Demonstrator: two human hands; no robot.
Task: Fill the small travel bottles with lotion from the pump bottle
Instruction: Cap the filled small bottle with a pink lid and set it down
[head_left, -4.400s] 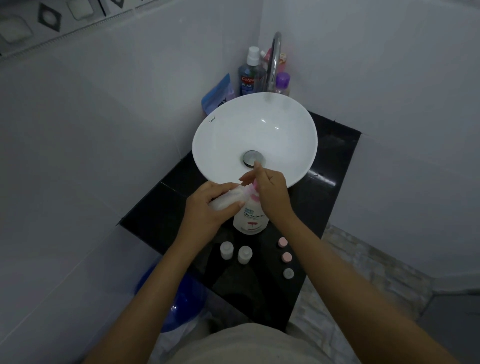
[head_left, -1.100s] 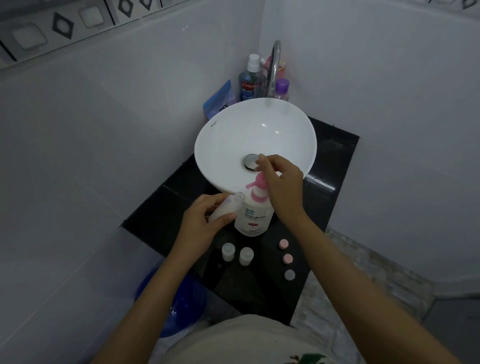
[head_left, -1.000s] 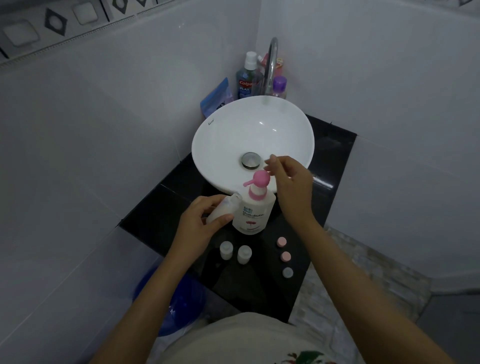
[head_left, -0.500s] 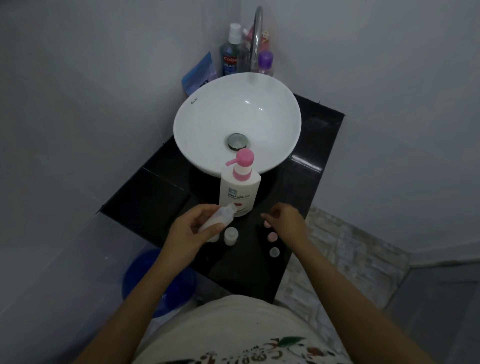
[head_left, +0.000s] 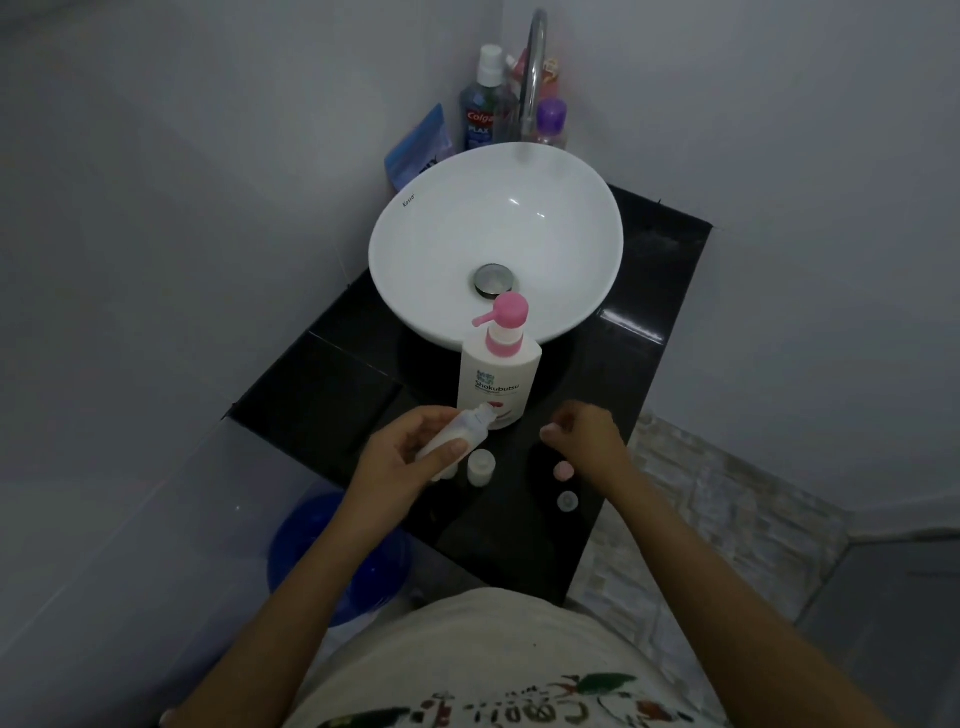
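Observation:
The white pump bottle (head_left: 497, 382) with a pink pump head stands on the black counter (head_left: 322, 384) in front of the sink. My left hand (head_left: 400, 462) grips a small uncapped travel bottle (head_left: 460, 431), tilted with its neck toward the pump bottle. Two more small white bottles stand just below it: one (head_left: 479, 466) in plain sight, the other (head_left: 450, 471) half hidden by my left fingers. My right hand (head_left: 589, 441) hovers with curled fingers over the row of caps. A pink cap (head_left: 563, 471) and a pale cap (head_left: 568, 501) show beside it; whatever lies under the fingers is hidden.
The white basin (head_left: 415, 228) fills the back of the counter under a chrome faucet (head_left: 535, 67). Behind it stand a mouthwash bottle (head_left: 480, 117), a purple-capped bottle (head_left: 550, 122) and a blue pouch (head_left: 418, 148). A blue bucket (head_left: 306, 540) sits on the floor at left.
My right hand left the pump head and came down to the caps on the right. My left hand pulled the small bottle away from the spout, toward me.

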